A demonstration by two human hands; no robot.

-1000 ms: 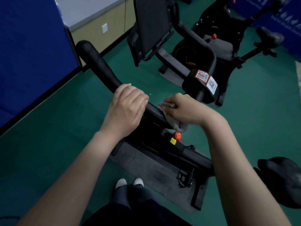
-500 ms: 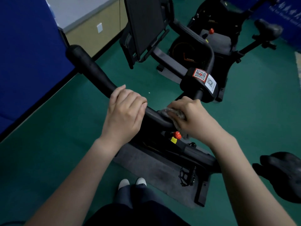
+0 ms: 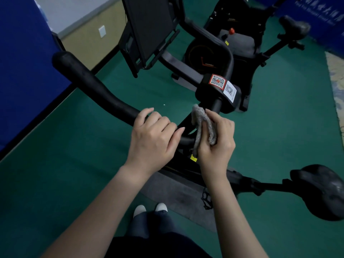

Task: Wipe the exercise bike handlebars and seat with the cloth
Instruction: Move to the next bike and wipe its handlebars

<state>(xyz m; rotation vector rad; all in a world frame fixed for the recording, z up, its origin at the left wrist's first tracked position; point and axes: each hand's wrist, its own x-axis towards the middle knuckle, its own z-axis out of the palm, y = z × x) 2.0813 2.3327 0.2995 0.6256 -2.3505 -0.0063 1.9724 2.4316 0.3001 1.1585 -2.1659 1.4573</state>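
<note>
The black handlebar (image 3: pixel 96 88) of the exercise bike runs from upper left down to the middle of the view. My left hand (image 3: pixel 154 138) grips it, fingers curled over the bar. Just to the right, my right hand (image 3: pixel 216 140) holds a bunched grey cloth (image 3: pixel 203 125) against the bar's inner end, below the stem block with QR stickers (image 3: pixel 221 86). The black seat (image 3: pixel 322 190) sits at the right edge, away from both hands.
A tablet holder (image 3: pixel 149 32) rises behind the handlebar. A second bike (image 3: pixel 242 40) with its own seat (image 3: pixel 294 27) stands at the back right. A grey mat (image 3: pixel 176 194) lies under the bike on green floor, by my shoes (image 3: pixel 149 209). A blue panel (image 3: pixel 22 62) stands left.
My right hand has turned and lifted with the cloth, from lying over the bar to holding the cloth upright against its inner end. My left hand keeps its grip on the bar.
</note>
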